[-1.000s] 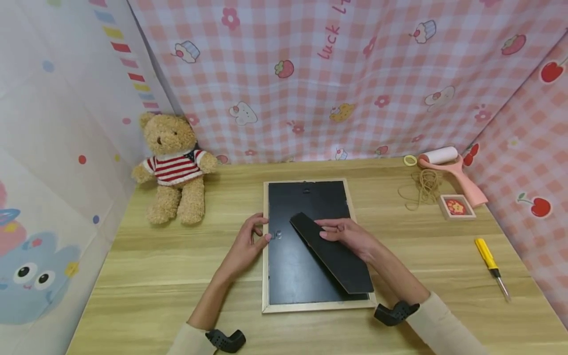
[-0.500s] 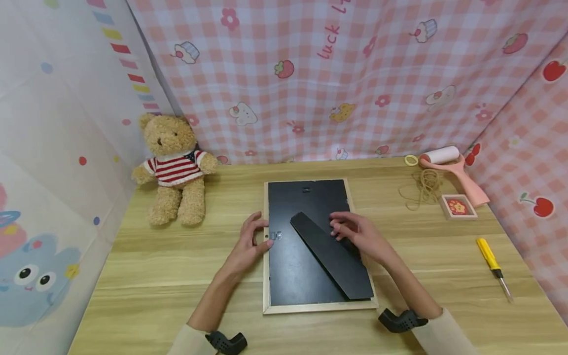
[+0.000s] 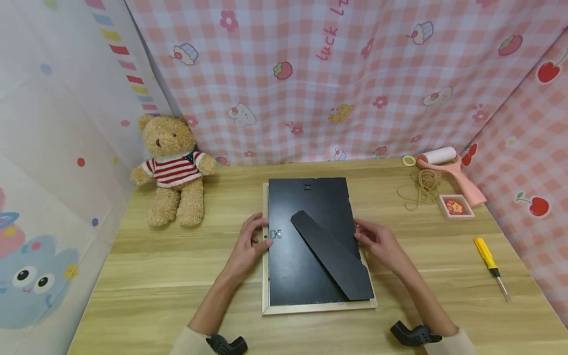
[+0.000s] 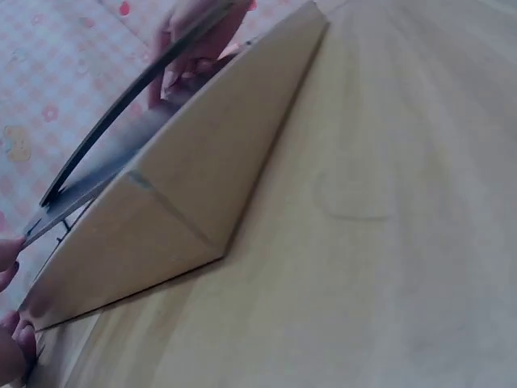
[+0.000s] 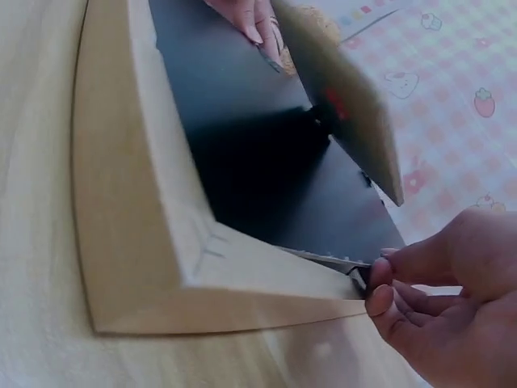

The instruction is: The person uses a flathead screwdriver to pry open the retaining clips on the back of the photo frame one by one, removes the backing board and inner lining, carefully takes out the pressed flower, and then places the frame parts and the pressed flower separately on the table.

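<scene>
We see the picture frame (image 3: 310, 308) lying face down on the tabletop (image 3: 177, 276), its black backing board (image 3: 293, 266) up and its black stand flap (image 3: 333, 256) lying slantwise across the board. The frame sits between our two hands. Our left hand (image 3: 250, 241) is at the frame's left edge, fingers curled, with the fingertips at a small metal clip (image 3: 276, 234). Our right hand (image 3: 377, 241) is at the right edge.

From the head view we cannot tell what the right fingers do. The right wrist view settles it: there the right hand (image 5: 436, 299) pinches the edge of the backing board (image 5: 258, 153) between thumb and fingertips, and the board's edge stands a little above the wooden frame (image 5: 145, 210). That view also shows the stand flap (image 5: 339, 89) lifted off the board, which the head view flattens.

The left wrist view shows the frame's pale side (image 4: 210, 170) and the dark board (image 4: 113, 153) tilted above it. Only blurred fingertips of the left hand (image 4: 12, 339) show at the picture's corner, so whether they pinch the clip is hard to make out.

Beyond the left hand sits a teddy bear (image 3: 173, 167). Beyond the right hand lie rubber bands (image 3: 421, 190), a lint roller (image 3: 448, 167) and a small box (image 3: 456, 207); a yellow screwdriver (image 3: 490, 259) lies to that hand's right.
</scene>
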